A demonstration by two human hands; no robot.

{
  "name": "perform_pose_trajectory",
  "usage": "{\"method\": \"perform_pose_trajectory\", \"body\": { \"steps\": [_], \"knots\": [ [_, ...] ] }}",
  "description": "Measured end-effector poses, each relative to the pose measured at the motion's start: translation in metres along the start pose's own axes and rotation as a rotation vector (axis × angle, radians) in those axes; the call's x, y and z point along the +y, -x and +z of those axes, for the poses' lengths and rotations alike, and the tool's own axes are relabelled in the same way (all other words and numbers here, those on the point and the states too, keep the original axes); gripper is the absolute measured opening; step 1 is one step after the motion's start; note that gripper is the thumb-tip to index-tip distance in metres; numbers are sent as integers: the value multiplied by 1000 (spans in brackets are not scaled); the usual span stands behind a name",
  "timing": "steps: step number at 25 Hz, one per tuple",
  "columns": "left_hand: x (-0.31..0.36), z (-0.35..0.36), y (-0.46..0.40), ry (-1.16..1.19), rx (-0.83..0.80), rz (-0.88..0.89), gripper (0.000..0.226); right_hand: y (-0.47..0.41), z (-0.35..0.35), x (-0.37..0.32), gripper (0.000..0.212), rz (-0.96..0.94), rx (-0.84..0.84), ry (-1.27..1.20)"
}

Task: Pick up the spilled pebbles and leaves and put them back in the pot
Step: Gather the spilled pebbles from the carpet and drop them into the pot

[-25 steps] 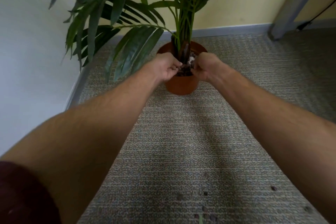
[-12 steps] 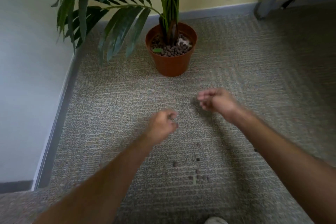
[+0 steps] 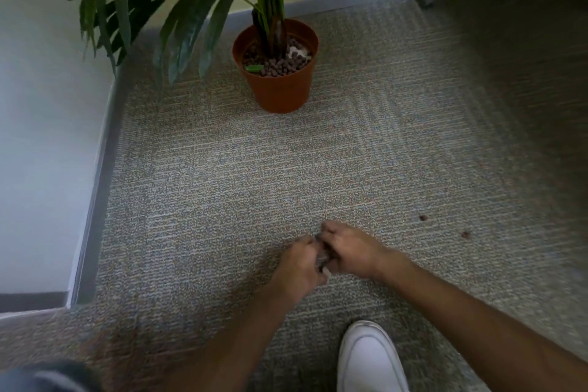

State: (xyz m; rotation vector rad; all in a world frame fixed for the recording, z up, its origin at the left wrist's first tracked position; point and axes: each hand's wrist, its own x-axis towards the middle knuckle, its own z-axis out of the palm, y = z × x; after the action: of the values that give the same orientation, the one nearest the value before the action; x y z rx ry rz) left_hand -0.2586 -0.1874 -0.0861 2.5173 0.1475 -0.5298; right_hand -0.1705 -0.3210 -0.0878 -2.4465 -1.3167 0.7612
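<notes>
Head view shows the left hand and right hand touching, curled low on the near carpet; whether either grips anything, I cannot tell. Two pebbles lie right of them, well apart from the far pot.

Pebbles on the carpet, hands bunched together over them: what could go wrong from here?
Two stray pebbles lie apart on the carpet, off to the right of the right hand, and could be missed. The left hand and right hand crowd one spot, so small pieces may slip between fingers. The white shoe sits close behind and could tread pebbles into the pile. The pot stands well away, so the carry may spill some.
</notes>
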Motion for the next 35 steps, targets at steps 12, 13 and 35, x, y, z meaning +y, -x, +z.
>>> {"method": "perform_pose_trajectory", "body": {
  "steps": [12,13,35],
  "knots": [
    [22,29,4,51,216,-129,14,33,35,-17,17,299,258,-193],
    [24,30,3,49,234,-151,14,32,34,-18,14,331,276,-234],
    [14,31,-7,394,271,-185,12,23,18,-7,15,707,275,-1439]
  ]
}}
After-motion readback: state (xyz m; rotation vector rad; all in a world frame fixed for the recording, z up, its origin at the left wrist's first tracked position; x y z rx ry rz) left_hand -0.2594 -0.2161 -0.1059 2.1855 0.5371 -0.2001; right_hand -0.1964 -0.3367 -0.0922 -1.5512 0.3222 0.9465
